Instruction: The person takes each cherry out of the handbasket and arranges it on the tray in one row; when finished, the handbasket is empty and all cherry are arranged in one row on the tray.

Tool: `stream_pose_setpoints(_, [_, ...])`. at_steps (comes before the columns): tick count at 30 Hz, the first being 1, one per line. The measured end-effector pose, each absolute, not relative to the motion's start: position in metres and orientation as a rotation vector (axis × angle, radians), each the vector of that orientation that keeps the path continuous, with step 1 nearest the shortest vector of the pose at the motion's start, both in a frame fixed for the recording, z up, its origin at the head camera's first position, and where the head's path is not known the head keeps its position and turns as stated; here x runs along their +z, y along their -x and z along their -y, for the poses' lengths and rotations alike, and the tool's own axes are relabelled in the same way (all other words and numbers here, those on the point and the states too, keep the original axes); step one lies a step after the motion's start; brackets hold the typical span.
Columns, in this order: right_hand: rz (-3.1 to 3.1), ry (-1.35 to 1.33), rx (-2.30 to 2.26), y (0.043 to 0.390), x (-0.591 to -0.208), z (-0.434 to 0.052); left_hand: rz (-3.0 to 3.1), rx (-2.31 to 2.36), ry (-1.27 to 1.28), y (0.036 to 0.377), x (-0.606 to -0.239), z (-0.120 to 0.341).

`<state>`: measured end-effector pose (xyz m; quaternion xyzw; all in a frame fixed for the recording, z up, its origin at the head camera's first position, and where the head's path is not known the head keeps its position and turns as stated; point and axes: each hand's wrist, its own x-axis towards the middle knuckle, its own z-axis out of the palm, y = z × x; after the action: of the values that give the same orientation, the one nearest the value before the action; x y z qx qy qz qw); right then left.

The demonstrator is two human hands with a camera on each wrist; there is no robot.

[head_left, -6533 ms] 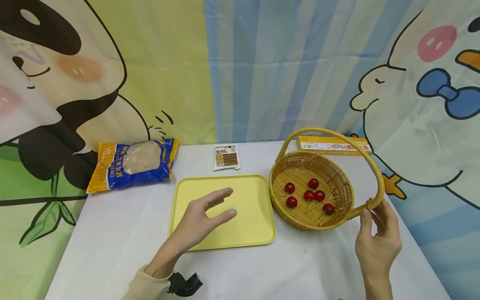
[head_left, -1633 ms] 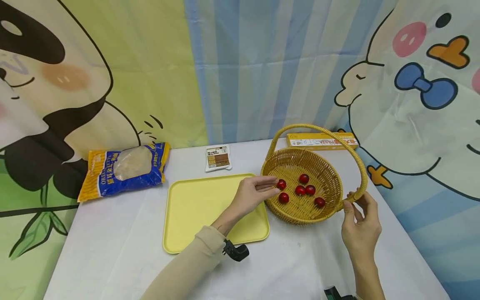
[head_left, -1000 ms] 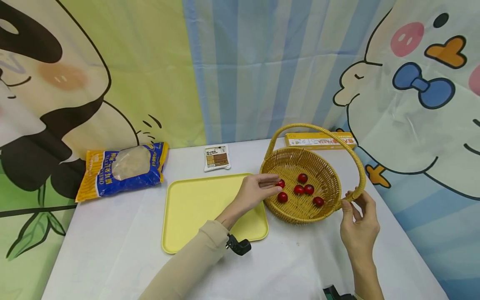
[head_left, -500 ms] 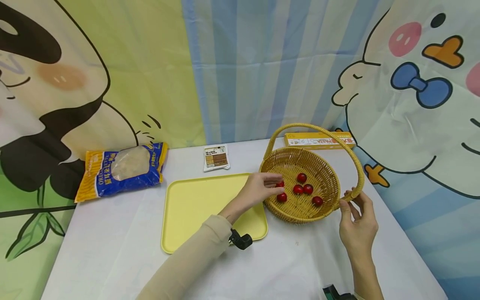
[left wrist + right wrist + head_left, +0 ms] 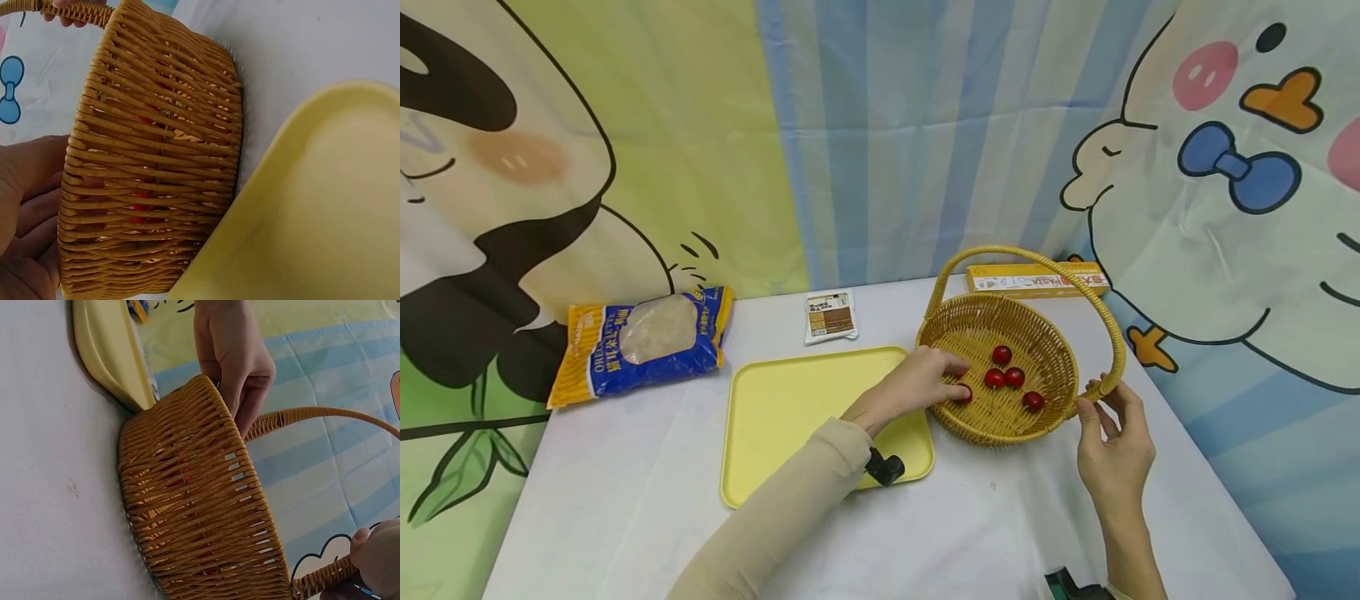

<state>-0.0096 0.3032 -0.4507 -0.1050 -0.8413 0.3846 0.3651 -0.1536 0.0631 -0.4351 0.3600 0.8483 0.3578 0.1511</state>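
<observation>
While the head view shows the round woven wicker basket [image 5: 1000, 379] from above, with small red cherry tomatoes [image 5: 1015, 377] lying loose on its floor, the wrist views show only its slatted side wall, red glimpsed through the gaps. The left hand [image 5: 925, 385] reaches over the basket's near-left rim, fingers curled around one red cherry tomato [image 5: 964, 394] at the floor's left edge. The right hand [image 5: 1112, 442] pinches the base of the arched wicker handle [image 5: 1105, 389] at the basket's right rim. The flat yellow plastic tray [image 5: 790, 417] lies just left of the basket, edges nearly touching. White tablecloth [image 5: 1000, 517] lies open in front of the basket.
</observation>
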Motion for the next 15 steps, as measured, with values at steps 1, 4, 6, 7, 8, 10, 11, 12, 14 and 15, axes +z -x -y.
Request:
stream_pose_setpoints(1, [2.165, 0.273, 0.986, 0.009, -0.45, -0.303, -2.442, 1.002, -1.042, 0.154, -0.435, -0.064])
stream_pose_setpoints(4, [2.17, 0.274, 0.982, 0.009, -0.449, -0.303, -2.448, 0.932, -1.045, 0.155, -0.433, -0.065])
stream_pose_setpoints(6, [2.175, 0.274, 0.978, 0.009, -0.448, -0.302, -2.46, 0.866, -1.049, 0.156, -0.431, -0.067])
stream_pose_setpoints(7, [2.177, 0.274, 0.978, 0.009, -0.448, -0.302, -2.468, 0.831, -1.052, 0.156, -0.43, -0.068])
stream_pose_setpoints(8, [2.178, 0.274, 0.98, 0.009, -0.448, -0.302, -2.474, 0.796, -1.056, 0.156, -0.43, -0.069])
stream_pose_setpoints(10, [2.179, 0.278, 0.983, 0.009, -0.447, -0.302, -2.503, 0.712, -1.087, 0.157, -0.43, -0.071])
stream_pose_setpoints(11, [2.18, 0.279, 0.984, 0.009, -0.448, -0.303, -2.513, 0.678, -1.103, 0.157, -0.43, -0.072])
stream_pose_setpoints(12, [2.18, 0.281, 0.983, 0.009, -0.448, -0.303, -2.522, 0.647, -1.116, 0.157, -0.43, -0.073])
stream_pose_setpoints(14, [2.176, 0.28, 0.987, 0.01, -0.449, -0.303, -2.535, 0.592, -1.138, 0.157, -0.431, -0.075])
stream_pose_setpoints(15, [2.174, 0.278, 0.99, 0.01, -0.449, -0.303, -2.54, 0.57, -1.151, 0.157, -0.431, -0.075])
